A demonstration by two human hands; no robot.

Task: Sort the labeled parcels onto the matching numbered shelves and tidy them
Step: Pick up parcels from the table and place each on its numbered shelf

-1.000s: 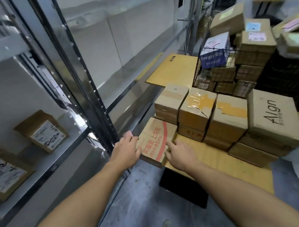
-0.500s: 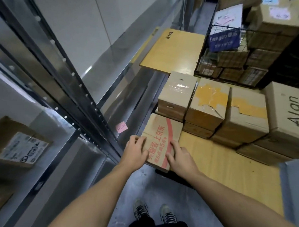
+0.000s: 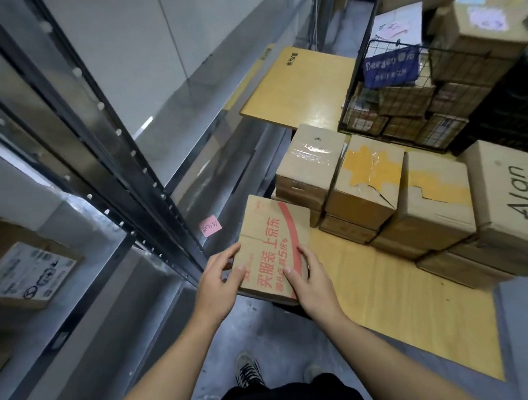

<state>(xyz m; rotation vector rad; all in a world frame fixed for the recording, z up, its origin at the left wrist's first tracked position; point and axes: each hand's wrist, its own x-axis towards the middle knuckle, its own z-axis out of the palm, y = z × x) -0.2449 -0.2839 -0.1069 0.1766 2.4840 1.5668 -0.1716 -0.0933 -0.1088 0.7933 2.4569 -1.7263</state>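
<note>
A flat cardboard parcel with red print [image 3: 268, 233] lies at the near left corner of a low wooden platform [image 3: 391, 297]. My left hand [image 3: 219, 282] grips its left edge, fingers on top. My right hand [image 3: 313, 281] holds its near right part, thumb on the printed face. A metal shelf rack [image 3: 129, 187] stands to the left, with a pink sticky note [image 3: 210, 226] on the shelf edge just left of the parcel. A labeled parcel [image 3: 33, 270] sits on a shelf at far left.
Stacked cardboard boxes [image 3: 374, 192] fill the platform behind the parcel, one marked Align [image 3: 513, 195]. A black wire basket [image 3: 404, 115] with more parcels stands beyond, near a bare wooden board [image 3: 297, 86]. My shoes [image 3: 247, 373] are on the grey floor below.
Both hands moved from the parcel's near end to its sides and closed on it. The view tilted down and closer, bringing the pink note and my shoes into sight.
</note>
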